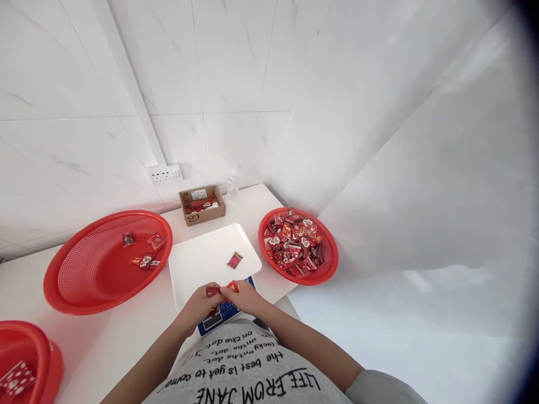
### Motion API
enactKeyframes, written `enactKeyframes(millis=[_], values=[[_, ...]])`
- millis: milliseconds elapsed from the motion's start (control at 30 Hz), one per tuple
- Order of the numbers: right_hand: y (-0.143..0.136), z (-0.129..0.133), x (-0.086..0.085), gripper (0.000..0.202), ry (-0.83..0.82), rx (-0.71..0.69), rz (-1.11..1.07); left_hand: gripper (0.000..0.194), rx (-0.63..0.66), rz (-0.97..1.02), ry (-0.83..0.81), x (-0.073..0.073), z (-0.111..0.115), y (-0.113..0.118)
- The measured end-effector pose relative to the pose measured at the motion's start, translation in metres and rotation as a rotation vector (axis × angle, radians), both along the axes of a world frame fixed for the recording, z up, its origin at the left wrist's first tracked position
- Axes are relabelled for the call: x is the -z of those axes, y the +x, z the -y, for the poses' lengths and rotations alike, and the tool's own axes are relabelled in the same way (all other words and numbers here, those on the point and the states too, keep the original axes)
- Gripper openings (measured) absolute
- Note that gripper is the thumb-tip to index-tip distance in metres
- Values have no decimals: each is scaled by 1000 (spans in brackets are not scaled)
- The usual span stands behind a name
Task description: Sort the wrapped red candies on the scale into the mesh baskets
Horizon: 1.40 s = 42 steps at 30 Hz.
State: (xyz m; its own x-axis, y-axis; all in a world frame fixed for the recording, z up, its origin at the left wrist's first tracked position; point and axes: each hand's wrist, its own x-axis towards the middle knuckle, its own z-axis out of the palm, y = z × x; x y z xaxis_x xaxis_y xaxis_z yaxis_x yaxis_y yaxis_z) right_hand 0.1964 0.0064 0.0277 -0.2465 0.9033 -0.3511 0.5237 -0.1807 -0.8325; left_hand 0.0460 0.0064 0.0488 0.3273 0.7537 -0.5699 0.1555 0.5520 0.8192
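Observation:
My left hand [200, 306] and my right hand [245, 297] meet over the near edge of a blue scale [229, 314], close to my body. Closed fingers of the left one hold small dark red packets. The right one pinches an orange-red packet beside them, its fingers touching the left hand's. On the scale's white tray [202, 252] lies a single small red packet [234, 260]. Right of the tray stands a red basket [330, 247] heaped with red packets. A wide red basket [84, 303] at the left holds several packets.
A cardboard box [208, 214] with red packets stands behind the tray, a clear plastic bottle [232, 188] beside it. Another red basket [46, 365] with a dotted red packet [19, 379] is at the lower left. A wall [236, 112] closes off the white table's back.

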Motion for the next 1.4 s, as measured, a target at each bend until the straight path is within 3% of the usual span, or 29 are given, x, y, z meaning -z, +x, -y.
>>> enactKeyframes(millis=[200,367,467,567,667,833,1100,1267,1400], values=[[-2,-4,7,36,0,44,-72,24,-7,57,-18,1,-1,-1],[0,-4,11,42,15,-58,-121,25,-48,87,-3,2,0,-3],[0,-4,10,44,73,-61,-47,26,-91,80,18,4,1,-4],[-1,-3,6,32,168,-1,86,28,-98,70,-8,3,3,-5],[-3,-2,4,26,225,-27,175,30,-94,61,-34,0,6,-3],[-5,0,5,28,267,-20,163,36,-63,79,-36,-1,8,-2],[-5,8,9,24,168,105,-74,37,-177,49,4,8,2,-5],[4,8,8,19,85,252,-243,38,-221,143,-33,0,0,5],[14,1,-2,21,25,259,-353,38,-259,190,-31,-7,-3,16]])
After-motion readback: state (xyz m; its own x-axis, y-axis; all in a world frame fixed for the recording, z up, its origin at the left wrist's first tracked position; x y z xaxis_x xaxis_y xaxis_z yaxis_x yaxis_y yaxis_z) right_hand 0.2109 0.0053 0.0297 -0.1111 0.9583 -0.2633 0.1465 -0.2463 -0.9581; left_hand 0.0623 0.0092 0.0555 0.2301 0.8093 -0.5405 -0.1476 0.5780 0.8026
